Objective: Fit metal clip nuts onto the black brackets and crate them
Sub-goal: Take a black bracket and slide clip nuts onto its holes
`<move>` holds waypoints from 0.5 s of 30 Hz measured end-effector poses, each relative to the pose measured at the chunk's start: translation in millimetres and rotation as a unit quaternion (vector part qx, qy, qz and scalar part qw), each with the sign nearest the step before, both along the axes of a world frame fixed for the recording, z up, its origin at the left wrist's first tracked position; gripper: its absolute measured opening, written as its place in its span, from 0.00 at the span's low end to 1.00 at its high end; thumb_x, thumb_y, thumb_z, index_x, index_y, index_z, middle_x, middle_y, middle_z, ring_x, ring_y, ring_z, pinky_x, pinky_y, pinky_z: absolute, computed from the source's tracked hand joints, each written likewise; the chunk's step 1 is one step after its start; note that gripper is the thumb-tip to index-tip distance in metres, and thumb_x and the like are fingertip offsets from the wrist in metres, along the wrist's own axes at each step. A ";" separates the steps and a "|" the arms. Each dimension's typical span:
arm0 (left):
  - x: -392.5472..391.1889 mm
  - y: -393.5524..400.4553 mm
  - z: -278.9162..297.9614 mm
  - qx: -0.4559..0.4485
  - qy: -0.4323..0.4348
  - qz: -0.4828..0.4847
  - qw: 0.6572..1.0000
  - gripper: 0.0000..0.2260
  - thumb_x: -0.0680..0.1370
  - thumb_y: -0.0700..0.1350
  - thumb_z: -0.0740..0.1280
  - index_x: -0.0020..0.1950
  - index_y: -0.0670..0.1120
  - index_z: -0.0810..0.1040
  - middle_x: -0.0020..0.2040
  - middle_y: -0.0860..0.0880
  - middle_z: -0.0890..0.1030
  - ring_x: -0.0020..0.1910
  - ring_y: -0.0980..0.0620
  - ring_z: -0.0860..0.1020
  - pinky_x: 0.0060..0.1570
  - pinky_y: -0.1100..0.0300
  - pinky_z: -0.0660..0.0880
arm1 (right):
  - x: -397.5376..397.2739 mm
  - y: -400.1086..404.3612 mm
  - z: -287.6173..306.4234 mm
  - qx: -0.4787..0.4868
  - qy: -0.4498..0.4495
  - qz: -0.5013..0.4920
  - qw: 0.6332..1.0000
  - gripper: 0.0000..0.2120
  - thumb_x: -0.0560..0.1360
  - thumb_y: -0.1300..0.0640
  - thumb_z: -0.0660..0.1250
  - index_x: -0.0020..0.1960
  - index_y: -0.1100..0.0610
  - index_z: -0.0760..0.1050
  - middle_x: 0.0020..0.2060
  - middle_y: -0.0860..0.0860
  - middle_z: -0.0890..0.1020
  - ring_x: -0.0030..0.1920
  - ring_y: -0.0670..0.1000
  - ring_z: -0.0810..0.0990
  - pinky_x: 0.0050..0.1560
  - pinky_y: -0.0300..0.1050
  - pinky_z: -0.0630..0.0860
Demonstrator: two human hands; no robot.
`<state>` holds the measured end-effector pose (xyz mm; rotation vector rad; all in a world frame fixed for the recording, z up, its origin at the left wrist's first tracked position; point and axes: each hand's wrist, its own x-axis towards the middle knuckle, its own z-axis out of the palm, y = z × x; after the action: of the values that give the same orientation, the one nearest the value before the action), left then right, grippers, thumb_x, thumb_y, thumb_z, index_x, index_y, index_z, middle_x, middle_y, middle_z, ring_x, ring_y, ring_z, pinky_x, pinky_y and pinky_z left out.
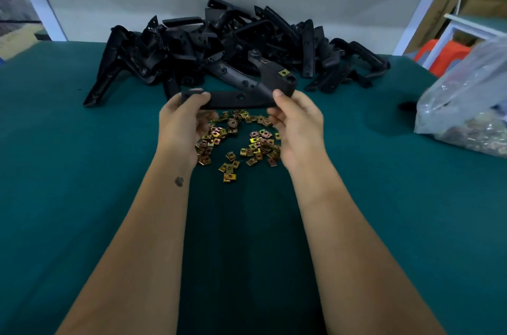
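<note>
The plastic bag [466, 104] runs off the right edge, its contents blurred.

Bracket pile [236, 43] at table's [68, 156] back, clip nuts [241, 142] before it, bag [466, 104] at right edge

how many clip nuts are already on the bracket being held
2 show. One clip nut sits at the bracket's right end, just above the right hand; a second clip nut sits on the upper arm behind it. The left hand may hide others.

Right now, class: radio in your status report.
Both hands, left hand and right hand, grip one black bracket. Clip nuts loose beneath. Nothing blocking.
</note>
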<state>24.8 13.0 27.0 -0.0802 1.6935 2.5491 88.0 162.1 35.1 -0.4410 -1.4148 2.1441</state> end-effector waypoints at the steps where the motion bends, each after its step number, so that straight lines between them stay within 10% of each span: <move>1: 3.9 4.3 1.3 -0.024 0.013 -0.015 1.000 0.03 0.78 0.41 0.69 0.47 0.48 0.77 0.35 0.51 0.83 0.30 0.55 0.79 0.28 0.65 0.72 | 4.1 2.9 1.6 -0.027 0.003 -0.016 0.999 0.06 0.76 0.63 0.71 0.42 0.55 0.80 0.37 0.48 0.81 0.37 0.46 0.77 0.42 0.40 0.76; 7: 49.2 60.7 5.1 -0.086 0.061 -0.104 0.989 0.04 0.79 0.44 0.69 0.46 0.50 0.75 0.40 0.51 0.81 0.27 0.53 0.78 0.27 0.62 0.73 | 48.8 28.4 5.8 -0.158 0.037 -0.105 0.981 0.06 0.77 0.63 0.69 0.44 0.54 0.80 0.37 0.47 0.80 0.32 0.44 0.71 0.35 0.37 0.72; 15: 155.8 176.3 24.6 -0.102 0.089 -0.259 0.956 0.05 0.80 0.42 0.66 0.49 0.49 0.70 0.42 0.52 0.76 0.24 0.60 0.74 0.24 0.66 0.69 | 159.4 104.6 7.5 -0.107 0.012 -0.344 0.933 0.07 0.79 0.63 0.64 0.46 0.52 0.73 0.35 0.47 0.76 0.25 0.45 0.68 0.24 0.36 0.65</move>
<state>180.5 189.2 51.6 0.5247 1.7409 2.0415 247.4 266.8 42.6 -0.8461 -0.8291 1.7027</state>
